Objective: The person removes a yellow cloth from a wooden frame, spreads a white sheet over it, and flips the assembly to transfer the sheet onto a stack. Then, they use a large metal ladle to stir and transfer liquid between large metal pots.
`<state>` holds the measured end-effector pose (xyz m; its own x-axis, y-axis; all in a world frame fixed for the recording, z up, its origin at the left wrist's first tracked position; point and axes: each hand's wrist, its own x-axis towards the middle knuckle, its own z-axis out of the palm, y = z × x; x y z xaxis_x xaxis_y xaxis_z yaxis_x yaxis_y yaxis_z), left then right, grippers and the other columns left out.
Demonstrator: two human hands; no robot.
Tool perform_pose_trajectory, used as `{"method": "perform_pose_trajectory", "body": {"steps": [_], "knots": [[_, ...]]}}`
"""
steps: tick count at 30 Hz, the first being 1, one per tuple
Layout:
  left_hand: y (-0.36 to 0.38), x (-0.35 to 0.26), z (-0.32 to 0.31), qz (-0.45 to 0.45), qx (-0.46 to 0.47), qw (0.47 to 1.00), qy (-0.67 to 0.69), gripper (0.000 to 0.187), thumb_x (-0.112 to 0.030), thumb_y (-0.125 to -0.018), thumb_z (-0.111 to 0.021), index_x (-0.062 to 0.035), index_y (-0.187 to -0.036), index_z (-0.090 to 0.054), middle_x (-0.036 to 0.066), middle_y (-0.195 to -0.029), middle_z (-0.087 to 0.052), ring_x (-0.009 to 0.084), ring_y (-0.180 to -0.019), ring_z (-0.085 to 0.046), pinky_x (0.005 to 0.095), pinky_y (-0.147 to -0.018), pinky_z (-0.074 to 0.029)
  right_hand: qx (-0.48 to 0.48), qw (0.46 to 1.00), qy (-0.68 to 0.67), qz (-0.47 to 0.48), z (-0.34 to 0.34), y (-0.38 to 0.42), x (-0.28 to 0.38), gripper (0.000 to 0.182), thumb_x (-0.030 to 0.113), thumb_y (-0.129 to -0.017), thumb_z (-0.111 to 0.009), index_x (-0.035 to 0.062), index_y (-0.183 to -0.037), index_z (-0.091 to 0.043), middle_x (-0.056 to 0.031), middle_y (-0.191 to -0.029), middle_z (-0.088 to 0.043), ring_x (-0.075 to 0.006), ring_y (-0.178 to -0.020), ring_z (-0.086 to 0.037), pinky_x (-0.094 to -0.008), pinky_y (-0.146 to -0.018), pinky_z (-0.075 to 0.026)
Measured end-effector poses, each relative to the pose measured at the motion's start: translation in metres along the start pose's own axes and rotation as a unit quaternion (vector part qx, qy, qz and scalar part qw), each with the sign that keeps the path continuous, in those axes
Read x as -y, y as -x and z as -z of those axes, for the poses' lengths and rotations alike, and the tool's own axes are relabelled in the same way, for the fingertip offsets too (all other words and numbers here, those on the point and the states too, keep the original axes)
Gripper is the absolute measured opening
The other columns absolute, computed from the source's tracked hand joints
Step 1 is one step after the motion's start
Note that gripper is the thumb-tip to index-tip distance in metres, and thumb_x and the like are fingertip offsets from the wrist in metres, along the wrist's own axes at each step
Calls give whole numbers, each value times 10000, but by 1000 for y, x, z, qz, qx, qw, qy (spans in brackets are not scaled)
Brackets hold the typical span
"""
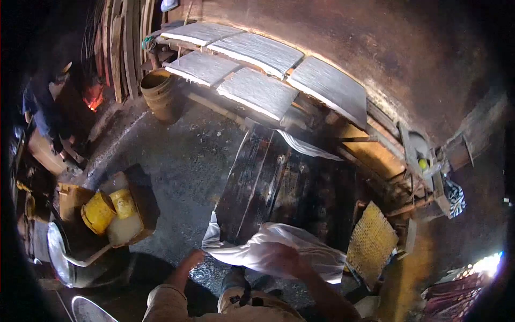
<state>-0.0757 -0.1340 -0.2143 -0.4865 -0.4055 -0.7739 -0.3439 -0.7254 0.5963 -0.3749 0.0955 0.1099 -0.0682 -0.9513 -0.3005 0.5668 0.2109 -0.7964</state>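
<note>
A thin white cloth (pixel 244 255) lies bunched across the near end of a dark, wet wooden table (pixel 257 188). My left hand (pixel 197 257) is closed at the cloth's left corner, pinching its edge. Over the middle of the same cloth is my right hand (pixel 282 258), smeared by motion, so its fingers cannot be made out. Another strip of white cloth (pixel 306 146) hangs along the table's far end.
Several pale slabs (pixel 257 92) lie on a rack along the wall. A bucket (pixel 157 94) stands left of it. Yellow containers (pixel 98 212) sit in a box on the left. A woven panel (pixel 372 244) leans at the right. Another person (pixel 43 107) works near a fire (pixel 93 96).
</note>
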Motion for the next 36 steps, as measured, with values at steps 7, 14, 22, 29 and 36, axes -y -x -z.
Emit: {"method": "perform_pose_trajectory", "body": {"steps": [7,14,22,29,36], "knots": [[78,-186,-136,-573,-196,695,-389,536,-158,-647,-763,-101,-1145,-573,119,-1147,-575,310,-1062,-522,374,-928,-405,-448,647,605,119,160,147,-38,450,200,-787,-646,79,-1203,-527,-153,-1274,-482,-290,-1138,-504,-401,-962,-393],[164,-79,-241,-567,-23,591,-574,195,-129,-822,-602,-77,-1008,-579,79,-1016,-574,283,-905,-546,390,-800,-431,-459,577,663,134,155,235,-159,336,183,-839,-592,31,-1129,-514,-149,-1172,-511,-328,-1100,-477,-466,-956,-377],[128,-73,34,-240,-268,781,-511,322,-218,-823,-601,-103,-1115,-529,122,-760,-646,245,-648,-630,348,-528,-527,-479,817,265,183,104,216,-296,217,191,-869,-526,-12,-897,-594,-112,-826,-593,-225,-726,-562,-343,-633,-451],[72,-157,23,-292,-365,832,-298,674,-209,-728,-647,-85,-1328,-368,170,-1169,-550,351,-1060,-535,400,-925,-407,-732,548,403,25,221,280,-221,185,176,-854,-539,13,-879,-623,-75,-850,-608,-156,-678,-547,-327,-560,-454],[19,-271,-261,-579,-111,688,-423,428,-224,-729,-636,-130,-1141,-570,110,-1117,-570,297,-1036,-534,414,-879,-438,-505,483,700,148,284,104,21,295,232,-831,-558,83,-1080,-615,-119,-1066,-588,-277,-1028,-540,-420,-841,-446]]}}
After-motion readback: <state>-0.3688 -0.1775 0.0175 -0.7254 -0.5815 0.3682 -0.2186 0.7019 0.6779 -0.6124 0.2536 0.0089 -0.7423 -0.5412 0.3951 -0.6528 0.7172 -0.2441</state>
